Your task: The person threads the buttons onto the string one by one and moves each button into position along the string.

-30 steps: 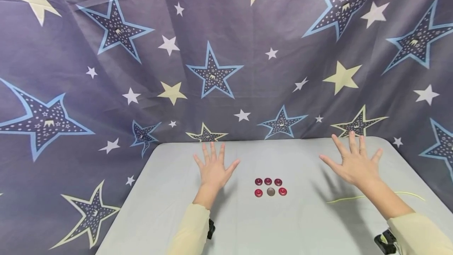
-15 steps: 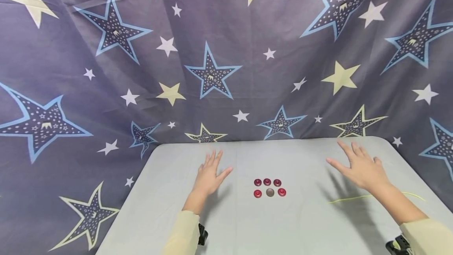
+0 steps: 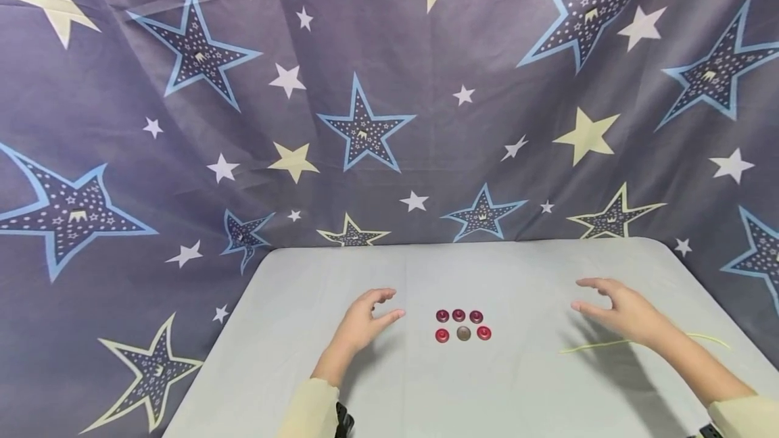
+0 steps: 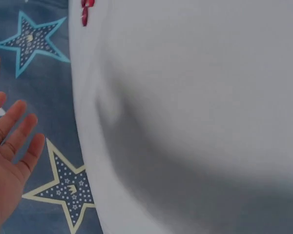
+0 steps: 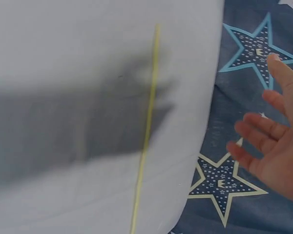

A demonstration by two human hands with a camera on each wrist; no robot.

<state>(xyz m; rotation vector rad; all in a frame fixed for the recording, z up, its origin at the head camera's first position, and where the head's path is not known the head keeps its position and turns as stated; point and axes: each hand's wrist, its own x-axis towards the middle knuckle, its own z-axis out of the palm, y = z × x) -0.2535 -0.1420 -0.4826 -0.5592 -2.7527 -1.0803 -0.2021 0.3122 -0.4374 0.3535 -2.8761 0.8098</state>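
Observation:
Small round button-like discs lie in two rows on the table. At the back are three dark red discs (image 3: 459, 315); in front, a brown disc (image 3: 464, 333) sits between two brighter red discs (image 3: 442, 335). To their left my left hand (image 3: 360, 322) hovers above the table, fingers loosely bent, thumb apart, holding nothing. My right hand (image 3: 627, 313) is raised similarly on the other side, also holding nothing. Beneath the right forearm runs a thin yellow cord (image 3: 596, 345), nearly straight in the right wrist view. A few red discs (image 4: 85, 15) show at the top of the left wrist view.
A pale cloth covers the table (image 3: 462, 391), which has rounded far corners. Right behind its far edge hangs a dark star-patterned curtain (image 3: 389, 198). A black wrist camera mount (image 3: 343, 419) shows at the left sleeve.
Both hands, spread flat with fingers wide a second ago, have drawn back toward the body and lowered, their fingers now loosely bent. Discs and cord stay in place.

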